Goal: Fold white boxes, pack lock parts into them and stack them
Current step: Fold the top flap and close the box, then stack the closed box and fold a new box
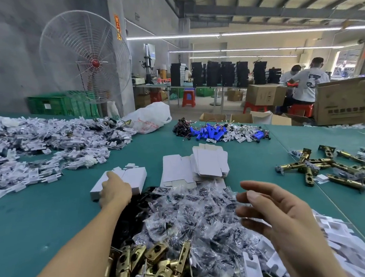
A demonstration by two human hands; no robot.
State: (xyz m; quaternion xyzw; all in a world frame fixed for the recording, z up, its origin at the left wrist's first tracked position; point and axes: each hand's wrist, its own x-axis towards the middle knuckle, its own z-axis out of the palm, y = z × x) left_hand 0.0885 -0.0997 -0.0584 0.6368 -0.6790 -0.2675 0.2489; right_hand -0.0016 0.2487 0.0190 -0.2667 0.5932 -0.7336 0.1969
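Nearest, below both hands, a heap of brass latches (151, 268) is cut off by the lower edge. Over it, between the two arms, lies a big pile of small clear bags (193, 215) with dark parts inside; what the parts are is hard to make out. The right grip (284, 215) hangs above this pile, wide open with the fingers spread and a little bent, and it holds nothing. To its right, white card pieces (339, 237) lie partly under the wrist. The left grip (115, 191) is stretched further out and rests on the folded white boxes (134, 178), which lie closed, side by side, on the green bench (42, 217). Its fingers are mostly hidden behind the back of the hand, so I cannot tell if it grips a box or only presses on it. Just right of this grip, beyond the bags, are the flat box blanks (209, 164) in two low stacks, not yet folded. Far right of the right grip, loose latches (322, 167) are scattered on the bench. Beyond the blanks lies a small heap of blue cells (211, 132) with wires. Far left of the left grip spreads a wide heap of white packets (54, 140). Behind that stands a large fan (85, 56).
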